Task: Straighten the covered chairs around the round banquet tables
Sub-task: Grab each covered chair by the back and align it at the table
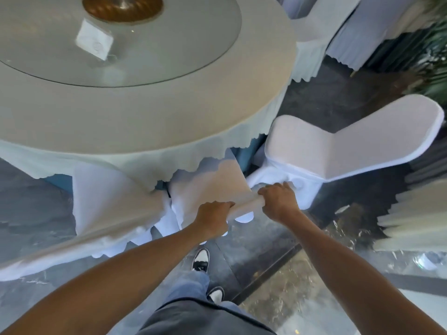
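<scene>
Both hands grip the top edge of the backrest of the middle covered chair point(212, 182), which stands at the near side of the round banquet surface point(169, 112), its seat tucked under the hanging tablecloth point(135, 163). The left hand point(214, 217) is closed over the top edge of the backrest, fingers curled forward. The right hand point(278, 201) is closed over the same edge just beside it, with a short stretch of white cover showing between the two.

A second covered chair point(108, 204) stands immediately to the left, its cover touching that of the held chair at the tablecloth hem. A third covered chair point(350, 143) stands to the right, turned at an angle to the surface, with seat and backrest fully exposed. A fourth covered chair point(314, 25) sits at the far right side of the surface.

On the surface lies a glass turntable point(150, 56). It carries a round brown base point(122, 7) at its centre and a small white square card point(94, 41); the printing on the card is too blurred to read.

The person's shoes point(200, 258) stand on a dark marbled floor point(254, 243).
</scene>
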A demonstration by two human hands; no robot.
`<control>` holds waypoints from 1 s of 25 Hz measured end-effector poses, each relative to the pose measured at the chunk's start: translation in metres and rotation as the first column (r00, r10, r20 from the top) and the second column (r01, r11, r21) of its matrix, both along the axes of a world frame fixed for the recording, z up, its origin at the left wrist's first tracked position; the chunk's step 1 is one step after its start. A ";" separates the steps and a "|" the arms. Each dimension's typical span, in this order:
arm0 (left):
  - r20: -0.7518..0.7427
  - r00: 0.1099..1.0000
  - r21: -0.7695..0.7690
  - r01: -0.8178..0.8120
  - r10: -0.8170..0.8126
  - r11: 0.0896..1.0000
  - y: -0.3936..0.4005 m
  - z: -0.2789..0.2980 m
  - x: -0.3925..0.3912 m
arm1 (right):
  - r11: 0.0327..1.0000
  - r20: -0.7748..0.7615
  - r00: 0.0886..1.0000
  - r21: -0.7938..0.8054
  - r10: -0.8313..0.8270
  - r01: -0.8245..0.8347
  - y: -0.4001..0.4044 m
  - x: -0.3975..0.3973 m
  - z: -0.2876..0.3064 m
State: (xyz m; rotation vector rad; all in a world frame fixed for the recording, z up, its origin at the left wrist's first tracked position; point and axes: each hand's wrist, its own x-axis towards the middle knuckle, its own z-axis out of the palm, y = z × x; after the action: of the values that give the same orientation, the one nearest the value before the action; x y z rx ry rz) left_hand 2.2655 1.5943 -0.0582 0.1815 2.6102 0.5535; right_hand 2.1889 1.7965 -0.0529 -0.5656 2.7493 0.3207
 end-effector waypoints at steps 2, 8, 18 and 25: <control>-0.021 0.999 0.004 -0.035 0.035 0.999 -0.014 -0.001 -0.019 | 1.000 0.007 1.000 -0.007 0.016 -0.016 -0.016 -0.022 -0.001; -0.039 0.998 -0.009 -0.049 0.048 0.999 -0.035 -0.006 -0.050 | 0.997 0.022 0.998 -0.049 0.061 -0.060 -0.034 -0.055 -0.003; 0.132 0.990 0.150 -0.068 0.049 0.986 0.092 0.032 -0.145 | 0.942 0.266 0.964 -0.328 0.023 0.068 0.089 -0.119 0.010; 0.060 0.998 0.084 0.026 -0.031 0.996 0.265 0.045 -0.220 | 0.966 0.118 0.990 -0.238 -0.074 0.100 0.275 -0.193 0.061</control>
State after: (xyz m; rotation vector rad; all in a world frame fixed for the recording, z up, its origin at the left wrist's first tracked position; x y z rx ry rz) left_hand 2.0458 1.8596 -0.0135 0.2243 2.5234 0.6485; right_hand 1.9963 2.0716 0.0085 -0.5031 2.7149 -0.0694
